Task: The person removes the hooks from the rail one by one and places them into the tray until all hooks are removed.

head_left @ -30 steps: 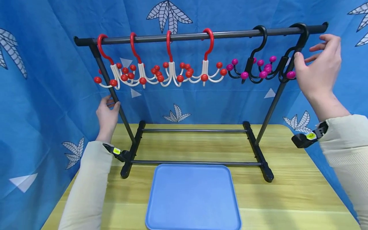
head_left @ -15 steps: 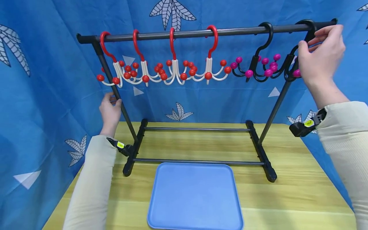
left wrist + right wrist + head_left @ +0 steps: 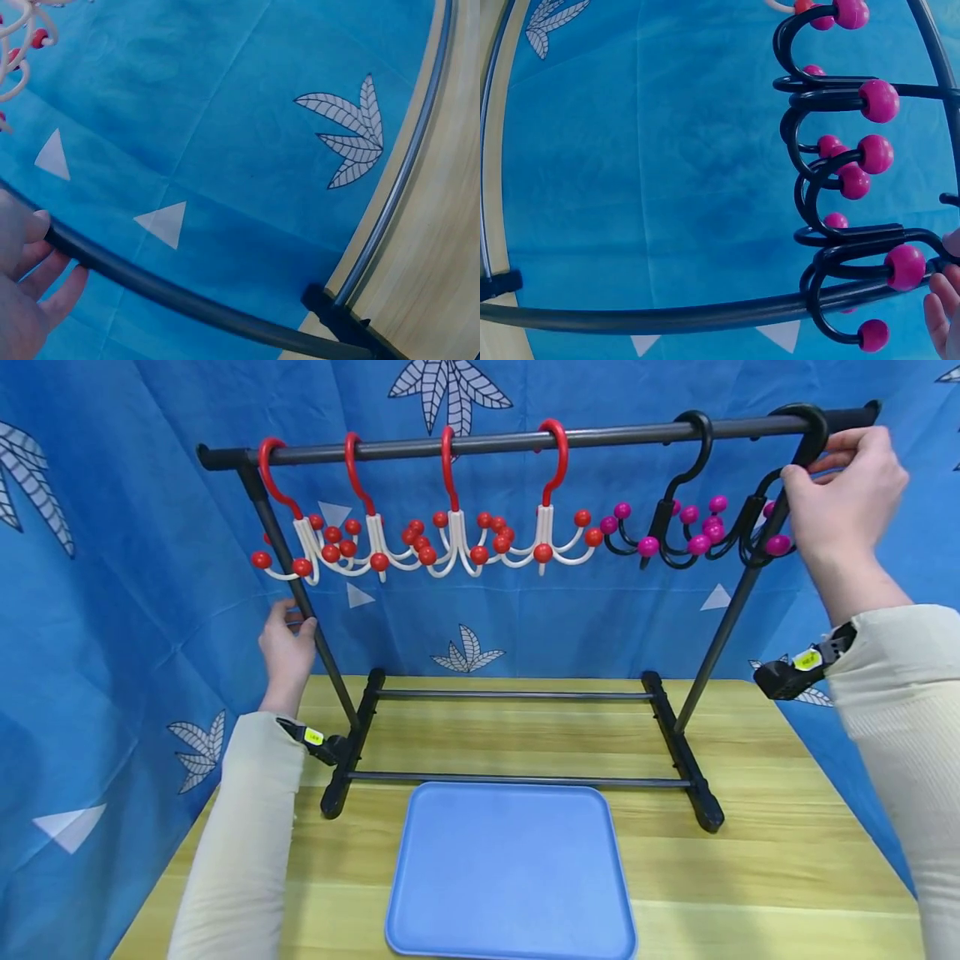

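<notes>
A black garment rack [image 3: 495, 444] stands on the table. My left hand [image 3: 288, 647] grips its left post [image 3: 172, 292] about halfway up, thumb on one side and fingers on the other. High on the right post [image 3: 667, 319], just under the rail, my right hand [image 3: 855, 510] holds on with thumb and fingers; the post partly hides its fingertips. From the rail hang several red-and-white multi-prong hooks [image 3: 455, 527] with red ball tips. Two black hooks [image 3: 660, 522] with magenta balls hang at the right, the outermost beside my right hand.
A blue tray [image 3: 510, 868] lies on the wooden table [image 3: 765, 860] in front of the rack's base. Base feet [image 3: 690, 760] with crossbars sit flat on the table. Blue patterned cloth [image 3: 517, 627] hangs behind and at both sides.
My right hand has moved in from beside the rack to the top of the right post and taken hold of it. My left hand keeps its grip. The view shifted slightly.
</notes>
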{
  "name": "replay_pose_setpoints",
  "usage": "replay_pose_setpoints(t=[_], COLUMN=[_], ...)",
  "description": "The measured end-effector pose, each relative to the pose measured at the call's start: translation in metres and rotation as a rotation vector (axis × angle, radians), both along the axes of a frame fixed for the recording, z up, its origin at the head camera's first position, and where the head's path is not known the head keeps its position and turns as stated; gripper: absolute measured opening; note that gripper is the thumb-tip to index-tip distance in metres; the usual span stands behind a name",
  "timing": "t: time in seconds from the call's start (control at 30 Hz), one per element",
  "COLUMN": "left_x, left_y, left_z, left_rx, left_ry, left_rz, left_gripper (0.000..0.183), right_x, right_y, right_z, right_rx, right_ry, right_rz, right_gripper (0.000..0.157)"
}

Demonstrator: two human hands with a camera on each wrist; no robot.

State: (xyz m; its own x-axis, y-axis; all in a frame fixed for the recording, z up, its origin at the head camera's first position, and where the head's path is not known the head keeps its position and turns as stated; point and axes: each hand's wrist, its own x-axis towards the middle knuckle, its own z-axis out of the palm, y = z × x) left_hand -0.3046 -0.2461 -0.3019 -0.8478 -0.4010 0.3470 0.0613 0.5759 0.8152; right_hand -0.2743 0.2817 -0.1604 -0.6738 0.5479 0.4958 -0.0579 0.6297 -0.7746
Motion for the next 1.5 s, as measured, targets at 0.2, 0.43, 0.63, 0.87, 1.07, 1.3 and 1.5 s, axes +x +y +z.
replay_pose_setpoints(t=[0.2, 0.43, 0.63, 0.87, 1.07, 1.3, 1.5], left_x=[-0.002, -0.001, 0.0, -0.002, -0.002, -0.001, -0.001], left_y=[0.001, 0.003, 0.001, -0.003, -0.001, -0.001, -0.001], left_z=[-0.003, -0.002, -0.004, -0.004, -0.002, -0.002, -0.003], left_rx=[-0.006, -0.006, -0.006, -0.002, -0.014, -0.013, -0.017], left_ry=[-0.035, -0.028, -0.012, -0.009, -0.031, -0.047, -0.039], left_rz=[-0.042, -0.027, 0.004, 0.029, 0.021, 0.014, 0.014], left_gripper=[0.04, 0.041, 0.04, 0.039, 0.038, 0.037, 0.036], right_x=[-0.002, -0.001, 0.0, 0.003, 0.013, 0.025, 0.032], right_y=[0.004, -0.003, -0.008, -0.013, -0.014, -0.019, -0.021], right_z=[-0.004, -0.002, 0.001, 0.01, 0.014, 0.012, 0.006], right_rx=[-0.027, -0.1, -0.167, -0.173, -0.209, -0.223, -0.178], right_ry=[-0.042, 0.003, 0.115, 0.197, 0.257, 0.314, 0.361], right_rz=[0.01, 0.109, 0.199, 0.194, 0.218, 0.252, 0.268], right_gripper=[0.042, 0.036, 0.028, 0.03, 0.025, 0.024, 0.027])
